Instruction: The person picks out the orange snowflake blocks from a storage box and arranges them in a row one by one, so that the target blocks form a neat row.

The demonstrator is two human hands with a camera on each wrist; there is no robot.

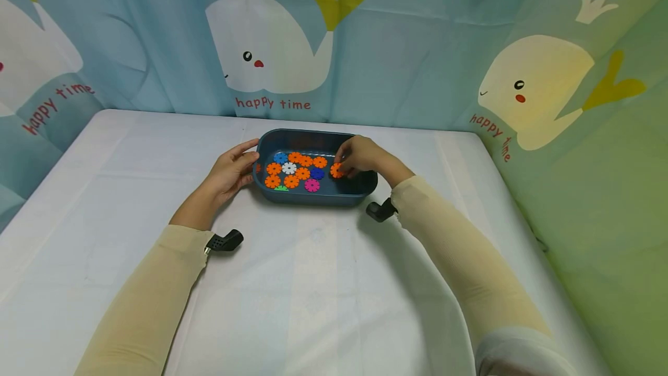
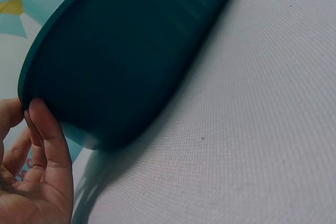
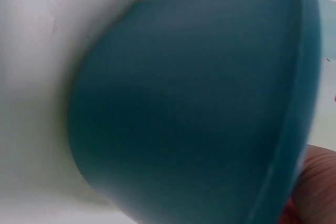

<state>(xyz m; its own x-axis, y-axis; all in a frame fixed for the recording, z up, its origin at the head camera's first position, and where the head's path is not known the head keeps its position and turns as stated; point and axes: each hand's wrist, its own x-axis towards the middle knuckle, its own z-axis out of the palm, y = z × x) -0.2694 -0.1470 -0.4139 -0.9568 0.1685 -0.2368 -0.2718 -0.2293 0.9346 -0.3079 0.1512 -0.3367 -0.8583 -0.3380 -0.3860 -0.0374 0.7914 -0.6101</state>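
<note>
A dark blue-green plastic bin [image 1: 313, 199] stands on the table, with snowflake-shaped building discs spread over its floor. My left hand [image 1: 227, 174] holds the bin's left end; in the left wrist view its fingertips [image 2: 44, 116] meet at the rim. Inside the right end, my right hand [image 1: 361, 155] pinches an orange snowflake disc [image 1: 336, 170]. Other discs lie to its left: several orange ones [image 1: 291, 181], a white one [image 1: 289, 168], a pink one [image 1: 312, 185], blue ones [image 1: 316, 173] and a partly hidden green one [image 1: 281, 188]. The bin's wall [image 3: 194, 98] blocks most of the right wrist view.
A white cloth covers the table [image 1: 292, 295]. Behind it hangs a blue curtain [image 1: 407, 45] printed with whales, continuing down the right side. Black wrist-camera mounts [image 1: 225, 241] stick out from both sleeves.
</note>
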